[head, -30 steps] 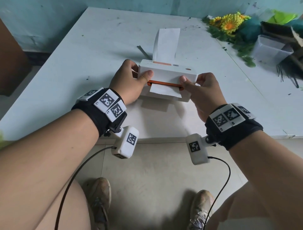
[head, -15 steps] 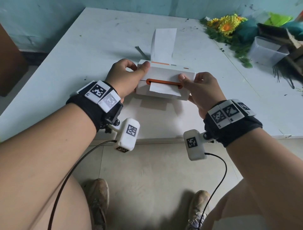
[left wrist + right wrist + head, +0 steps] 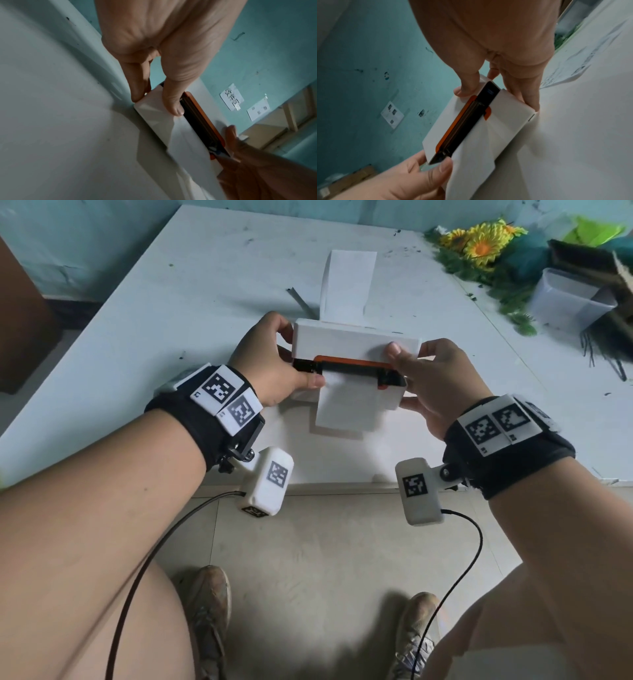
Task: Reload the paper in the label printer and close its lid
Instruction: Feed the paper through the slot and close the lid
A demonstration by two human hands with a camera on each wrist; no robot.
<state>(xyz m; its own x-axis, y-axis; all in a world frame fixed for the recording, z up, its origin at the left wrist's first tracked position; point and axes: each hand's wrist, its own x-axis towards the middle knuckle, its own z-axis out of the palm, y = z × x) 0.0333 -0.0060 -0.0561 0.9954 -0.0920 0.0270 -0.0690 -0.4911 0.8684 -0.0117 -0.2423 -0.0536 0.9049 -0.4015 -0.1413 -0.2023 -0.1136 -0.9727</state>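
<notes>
While the lid [image 3: 356, 338] stands lifted off the printer [image 3: 346, 378] in the head view, we grip the unit from both sides at the near edge of the table [image 3: 137, 313]. Our left hand [image 3: 270, 364] curls round the left end, thumb at the front corner; our right hand [image 3: 431, 381] curls round the right end, thumb up on the lid's front face. A dark gap with an orange rim shows between lid and base. Paper [image 3: 346, 405] hangs out of the front slot, and more rises behind the lid, so we judge the strip threaded through; shutting the lid remains.

In the left wrist view, our left thumb [image 3: 173, 100] presses on the base's upper front edge beside the dark slot, with a finger [image 3: 137, 86] on the side wall: a pinch on the printer's corner. The paper runs down from the slot onto the table.

In the right wrist view, our right thumb [image 3: 467, 86] lies on the lid and the fingers [image 3: 525, 92] wrap the side of the base. The gap is plainly open along its length, and whether the paper sits straight inside we cannot tell. We judge the loading done or nearly so, the closing not yet done.
</notes>
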